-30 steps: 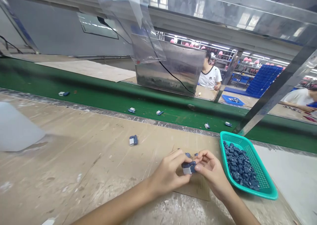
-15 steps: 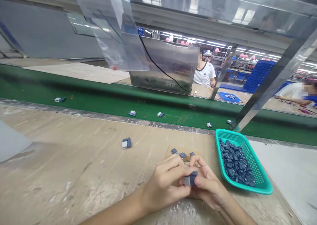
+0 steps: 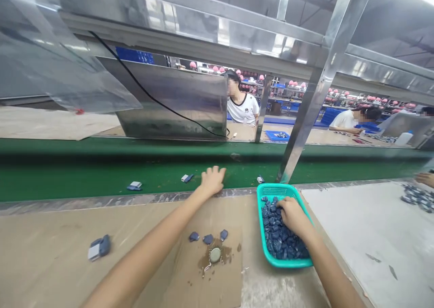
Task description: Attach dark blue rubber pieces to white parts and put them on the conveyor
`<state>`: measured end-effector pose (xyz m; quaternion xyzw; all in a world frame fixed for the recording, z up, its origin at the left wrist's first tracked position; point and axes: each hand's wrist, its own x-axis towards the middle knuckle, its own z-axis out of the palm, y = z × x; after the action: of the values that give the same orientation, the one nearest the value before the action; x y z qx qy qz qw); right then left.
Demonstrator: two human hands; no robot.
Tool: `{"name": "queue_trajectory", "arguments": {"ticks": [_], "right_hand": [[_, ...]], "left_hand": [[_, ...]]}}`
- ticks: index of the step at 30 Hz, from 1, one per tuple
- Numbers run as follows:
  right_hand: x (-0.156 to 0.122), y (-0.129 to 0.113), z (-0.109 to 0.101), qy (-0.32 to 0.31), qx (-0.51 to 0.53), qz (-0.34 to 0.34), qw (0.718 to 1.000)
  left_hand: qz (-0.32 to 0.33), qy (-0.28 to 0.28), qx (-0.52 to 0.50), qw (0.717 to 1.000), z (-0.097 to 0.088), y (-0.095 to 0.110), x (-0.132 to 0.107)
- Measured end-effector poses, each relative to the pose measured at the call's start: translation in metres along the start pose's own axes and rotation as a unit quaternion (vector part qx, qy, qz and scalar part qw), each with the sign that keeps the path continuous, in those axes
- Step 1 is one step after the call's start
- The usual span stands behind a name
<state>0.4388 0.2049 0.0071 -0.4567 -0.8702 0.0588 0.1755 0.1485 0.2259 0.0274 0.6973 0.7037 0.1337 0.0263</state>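
Observation:
Over the near edge of the green belt [image 3: 162, 170], my left hand [image 3: 213, 180] reaches out with fingers apart, holding nothing that I can see. My right hand [image 3: 292, 213] dips into a turquoise basket [image 3: 266, 254] of small dark blue pieces [image 3: 276, 242]; its fingers are bent together at the pile, and what they pinch is hidden. Between my arms, a bottle cap [image 3: 215, 254] rests in a wet patch on a cardboard sheet [image 3: 203, 294]. Several loose dark blue pieces [image 3: 208, 239] lie just beyond the cap.
A grey-and-blue block [image 3: 99, 248] sits on the worktop at left. Similar blocks [image 3: 186, 178] are on the belt. A slanted metal post [image 3: 298, 141] stands behind the basket. Two co-workers [image 3: 242, 107] sit across the belt; another person's hand [image 3: 425, 178] shows at right edge.
My hands have parted: the left went forward to the belt, the right into the basket. The grey-and-blue block they held is out of them. My view has turned right.

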Motion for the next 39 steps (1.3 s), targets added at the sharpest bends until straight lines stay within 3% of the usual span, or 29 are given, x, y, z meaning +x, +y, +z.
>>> {"name": "queue_trajectory", "arguments": {"ticks": [6, 9, 12, 15, 19, 20, 22, 24, 25, 28, 30, 33, 35, 39], "right_hand": [[-0.001, 0.011, 0.010, -0.001, 0.000, 0.023, 1.000], [-0.002, 0.023, 0.005, 0.013, 0.038, 0.036, 0.999], [-0.002, 0.037, 0.000, 0.038, 0.097, 0.047, 0.993], [-0.001, 0.042, -0.006, 0.069, 0.171, 0.059, 0.981], [0.001, 0.019, -0.018, 0.083, 0.294, 0.059, 0.950], [0.001, 0.007, -0.022, 0.077, 0.347, 0.057, 0.933], [-0.002, -0.023, -0.026, 0.055, 0.486, 0.056, 0.871], [-0.007, -0.059, -0.025, 0.022, 0.598, 0.045, 0.800], [-0.010, -0.077, -0.022, -0.001, 0.618, 0.028, 0.786], [-0.018, -0.123, -0.006, -0.090, 0.550, -0.066, 0.828], [-0.021, -0.143, 0.006, -0.135, 0.464, -0.133, 0.865], [-0.021, -0.151, 0.020, -0.134, 0.359, -0.200, 0.901], [-0.020, -0.148, 0.024, -0.121, 0.330, -0.217, 0.911], [-0.019, -0.139, 0.027, -0.126, 0.297, -0.231, 0.918]], "left_hand": [[0.174, -0.105, -0.075, 0.976, 0.039, 0.100, 0.051], [0.183, -0.130, -0.119, 0.967, 0.048, 0.115, 0.065], [0.152, -0.096, -0.183, 0.966, 0.042, 0.097, 0.061], [0.099, -0.033, -0.279, 0.955, 0.025, 0.062, 0.042], [0.013, 0.021, -0.416, 0.909, -0.002, 0.005, -0.002], [-0.009, 0.027, -0.446, 0.895, -0.008, -0.008, -0.016], [-0.053, 0.034, -0.504, 0.861, -0.018, -0.032, -0.047], [-0.093, 0.036, -0.565, 0.819, -0.025, -0.047, -0.079], [-0.108, 0.034, -0.593, 0.797, -0.027, -0.050, -0.094], [-0.145, 0.015, -0.664, 0.733, -0.030, -0.046, -0.135], [-0.174, -0.002, -0.732, 0.659, -0.033, -0.034, -0.156], [-0.206, -0.003, -0.816, 0.540, -0.041, -0.016, -0.176], [-0.207, 0.000, -0.829, 0.519, -0.046, -0.008, -0.181], [-0.191, -0.014, -0.822, 0.537, -0.048, -0.003, -0.182]]}}
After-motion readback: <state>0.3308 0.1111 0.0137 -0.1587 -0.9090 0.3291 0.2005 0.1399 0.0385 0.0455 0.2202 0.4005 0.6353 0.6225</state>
